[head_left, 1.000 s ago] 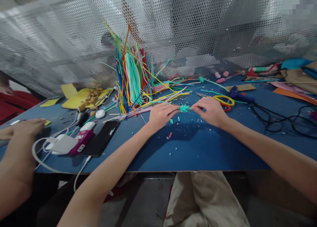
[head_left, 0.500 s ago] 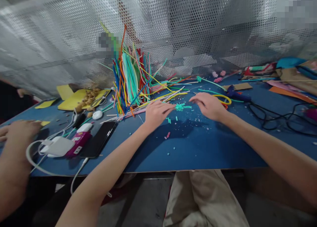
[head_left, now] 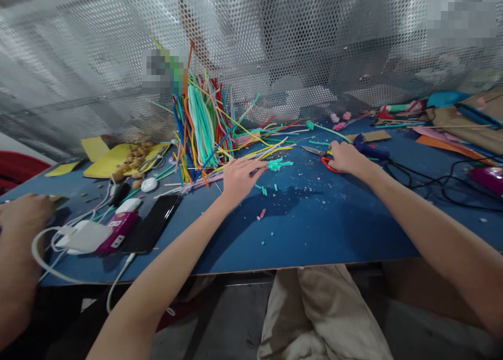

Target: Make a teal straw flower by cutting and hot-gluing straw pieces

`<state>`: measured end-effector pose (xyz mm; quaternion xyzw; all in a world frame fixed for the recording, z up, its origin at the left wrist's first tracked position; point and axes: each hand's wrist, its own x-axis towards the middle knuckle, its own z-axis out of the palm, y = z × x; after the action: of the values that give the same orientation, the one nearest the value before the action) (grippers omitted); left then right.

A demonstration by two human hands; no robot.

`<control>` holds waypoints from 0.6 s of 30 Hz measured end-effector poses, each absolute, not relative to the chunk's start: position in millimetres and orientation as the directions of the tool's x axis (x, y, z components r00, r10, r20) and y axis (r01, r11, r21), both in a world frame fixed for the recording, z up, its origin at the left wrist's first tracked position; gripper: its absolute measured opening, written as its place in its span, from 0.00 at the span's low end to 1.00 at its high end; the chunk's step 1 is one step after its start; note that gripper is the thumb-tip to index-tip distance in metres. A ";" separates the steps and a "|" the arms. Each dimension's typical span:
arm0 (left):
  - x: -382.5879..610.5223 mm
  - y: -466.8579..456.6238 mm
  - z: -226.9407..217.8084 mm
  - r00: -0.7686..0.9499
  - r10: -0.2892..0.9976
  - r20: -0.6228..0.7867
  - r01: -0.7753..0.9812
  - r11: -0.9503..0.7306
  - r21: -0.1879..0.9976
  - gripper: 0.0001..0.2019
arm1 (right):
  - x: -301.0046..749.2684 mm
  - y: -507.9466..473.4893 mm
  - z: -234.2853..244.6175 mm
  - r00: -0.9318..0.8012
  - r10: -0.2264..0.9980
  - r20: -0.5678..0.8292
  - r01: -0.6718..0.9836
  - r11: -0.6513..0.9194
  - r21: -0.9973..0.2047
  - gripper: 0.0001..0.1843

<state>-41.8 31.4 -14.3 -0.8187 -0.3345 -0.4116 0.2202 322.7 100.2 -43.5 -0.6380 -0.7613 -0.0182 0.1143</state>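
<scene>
My left hand pinches a fuzzy teal pipe-cleaner piece, bunched into short loops, between thumb and fingertips just above the table. To its right, my right hand is closed over the handles of a pair of scissors. A red handle loop shows below the fingers, and the metal blades point left. Part of the handles is hidden by the hand. Short teal cuttings and a pink scrap lie on the blue table between and in front of my hands.
A dense bundle of coloured pipe cleaners stands behind my left hand. At left lie a phone, a purple power strip with white cables and another person's hand. A glue gun and black cord lie at right. A perforated metal panel rises behind.
My right hand has moved right, away from the teal piece, onto the scissors' handles. The left hand keeps its pinch on the teal piece. The view has shifted slightly.
</scene>
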 end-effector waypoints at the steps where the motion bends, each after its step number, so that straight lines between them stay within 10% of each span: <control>1: -41.9 31.6 -14.2 0.435 0.363 0.824 0.726 -0.683 -0.082 0.06 | 323.9 99.3 -40.1 -0.162 0.968 0.190 0.974 0.187 -0.125 0.26; 12: -42.7 30.4 -18.5 0.433 0.399 0.808 0.666 -0.746 0.012 0.05 | 319.0 86.6 -29.7 -0.188 0.913 0.362 0.927 0.286 -0.241 0.24; 18: -43.1 27.6 -16.1 0.402 0.362 0.841 0.639 -0.769 0.026 0.04 | 303.1 67.9 -9.1 -0.047 0.790 0.611 0.715 0.454 -0.531 0.25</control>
<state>-43.1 27.6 -16.1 -0.8234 -0.3039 -0.4545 0.1519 303.1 67.9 -9.1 -0.5209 -0.7224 0.0411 0.4529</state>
